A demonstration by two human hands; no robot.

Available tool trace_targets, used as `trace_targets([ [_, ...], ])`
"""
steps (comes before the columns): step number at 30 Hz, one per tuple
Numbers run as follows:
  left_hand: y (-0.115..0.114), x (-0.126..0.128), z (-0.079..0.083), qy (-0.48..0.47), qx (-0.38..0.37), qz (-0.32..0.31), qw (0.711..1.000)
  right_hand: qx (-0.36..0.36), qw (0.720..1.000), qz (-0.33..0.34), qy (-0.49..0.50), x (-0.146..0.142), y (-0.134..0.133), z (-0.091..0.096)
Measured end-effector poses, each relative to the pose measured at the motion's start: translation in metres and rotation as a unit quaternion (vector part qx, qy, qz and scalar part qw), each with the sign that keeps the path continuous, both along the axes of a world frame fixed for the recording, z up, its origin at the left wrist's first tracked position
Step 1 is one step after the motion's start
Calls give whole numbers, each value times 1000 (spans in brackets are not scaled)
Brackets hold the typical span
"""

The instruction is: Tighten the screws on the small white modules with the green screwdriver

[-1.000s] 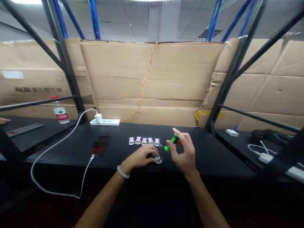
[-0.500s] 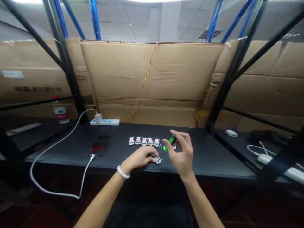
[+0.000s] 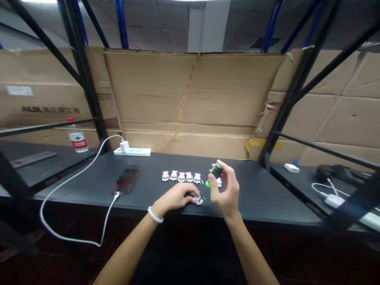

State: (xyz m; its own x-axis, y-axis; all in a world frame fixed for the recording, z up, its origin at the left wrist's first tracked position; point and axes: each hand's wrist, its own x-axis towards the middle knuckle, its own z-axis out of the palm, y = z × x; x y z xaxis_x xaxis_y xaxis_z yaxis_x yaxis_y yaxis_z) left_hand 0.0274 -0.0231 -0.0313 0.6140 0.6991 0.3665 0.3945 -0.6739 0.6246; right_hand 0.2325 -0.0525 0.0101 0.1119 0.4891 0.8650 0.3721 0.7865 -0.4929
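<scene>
My left hand (image 3: 177, 196) rests on the black table (image 3: 267, 198) near its front edge, fingers pinched on a small white part (image 3: 198, 200). My right hand (image 3: 226, 188) is closed round a green and black screwdriver (image 3: 212, 175), its thin tip slanting down to that part. A row of several small white and purple parts (image 3: 181, 176) lies just behind my hands, and one more white part (image 3: 219, 181) sits behind my right fingers.
A white power strip (image 3: 132, 151) with a charger and white cable (image 3: 71, 180) lies at the back left. A blurred dark object (image 3: 126, 181) sits left of the parts. A water bottle (image 3: 76, 137) stands far left. Cardboard sheets (image 3: 192, 103) and black frame posts (image 3: 285, 107) surround the table.
My right hand has closed on the screwdriver and brought it left and down, so its tip now meets the small part under my left fingers. The left hand stayed put.
</scene>
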Motion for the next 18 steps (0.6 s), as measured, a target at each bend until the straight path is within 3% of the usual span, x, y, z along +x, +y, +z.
trace_targets([
  [4,0,0,0,0,-3,5,1000,43,997,-64,7,5,-2,9],
  [10,-2,0,2,1,-2,5,1000,8,999,18,-46,8,-8,18],
  [15,-2,0,3,-1,-11,3,1000,61,995,-77,-36,4,-7,21],
  [18,-2,0,1,-6,-8,0,1000,32,997,-47,-42,2,-4,22],
])
